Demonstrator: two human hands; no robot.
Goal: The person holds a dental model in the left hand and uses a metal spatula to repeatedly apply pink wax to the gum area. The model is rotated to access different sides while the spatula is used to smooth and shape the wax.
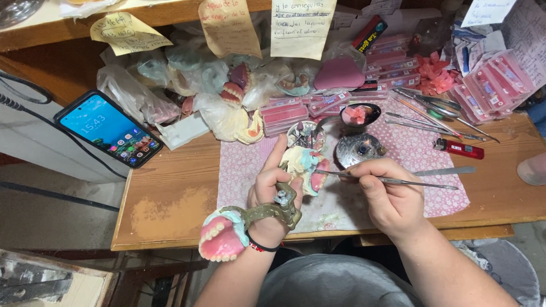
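Observation:
My left hand (pixel 272 190) holds a brass hinged articulator (pixel 267 211) over the near table edge. One arm carries a plaster cast with a pink denture base (pixel 306 168) up by my fingers. The other arm hangs past my wrist with a pink denture with white teeth (pixel 222 240). My right hand (pixel 389 196) pinches a thin metal wax tool (pixel 392 181), its tip touching the upper cast. A second flat metal spatula (pixel 446 170) lies just behind my right hand.
A pink patterned cloth (pixel 421 153) covers the wooden table (pixel 170 193). A lit phone (pixel 108 129) lies at the left; a red lighter (pixel 459 149), metal instruments (pixel 438 116), a spoon with pink wax (pixel 359 115), tooth boxes (pixel 284 112) and bagged casts (pixel 227 108) crowd the back.

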